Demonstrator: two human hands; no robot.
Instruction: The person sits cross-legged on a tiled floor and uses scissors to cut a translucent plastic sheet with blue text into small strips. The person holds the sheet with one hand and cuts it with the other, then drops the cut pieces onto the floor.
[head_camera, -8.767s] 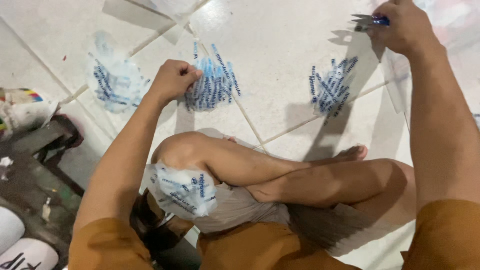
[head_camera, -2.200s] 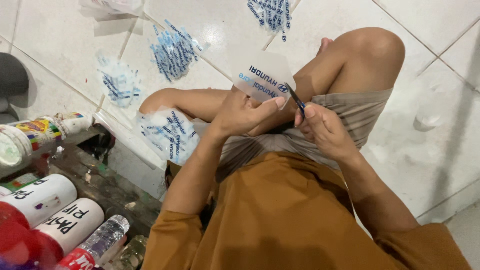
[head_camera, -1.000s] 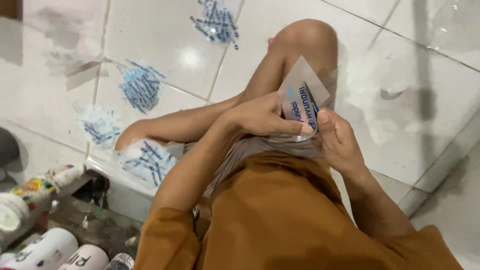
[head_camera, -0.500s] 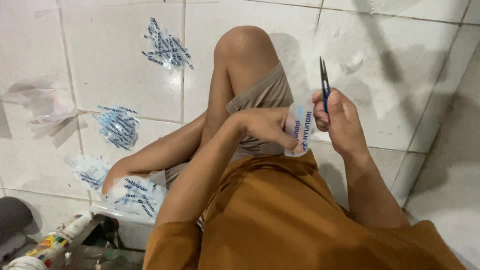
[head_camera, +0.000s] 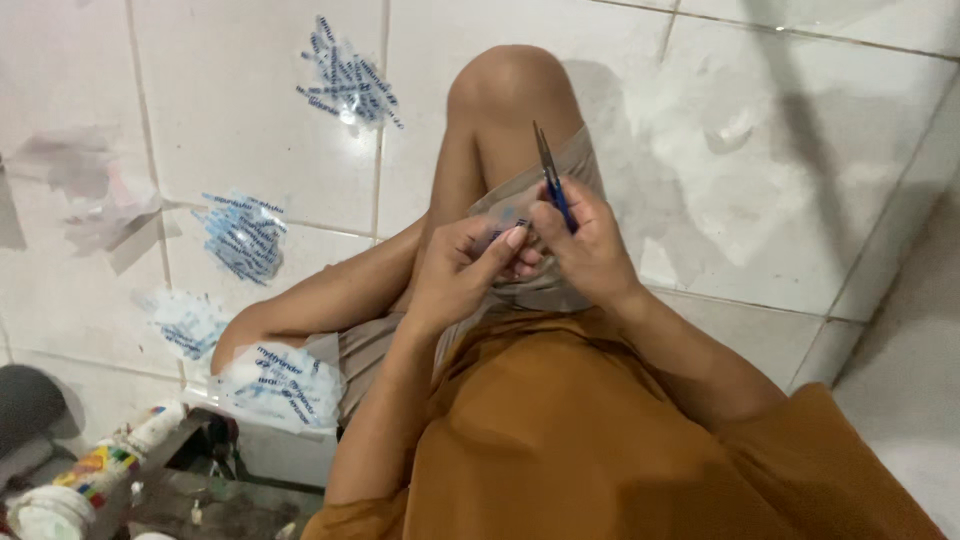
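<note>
Seated person on a white tiled floor (head_camera: 780, 180), hands meeting over the raised knee. The right hand (head_camera: 585, 245) is clenched around a pair of small blue-handled scissors (head_camera: 550, 180), blades pointing up and away from the body. The left hand (head_camera: 465, 270) pinches what appears to be a small clear plastic sachet with blue print (head_camera: 505, 220), largely hidden between the fingers, just beside the scissor handles. Risks, as judged: the blades work close to the left fingertips and the bare thigh, so a slip of the thin film could nick skin; the sachet may slide from the pinch. Heaps of clear blue-printed plastic wrappers (head_camera: 345, 85) lie well apart on the tiles, and one rests on the left knee (head_camera: 280, 380), where a leg movement could scatter it.
</note>
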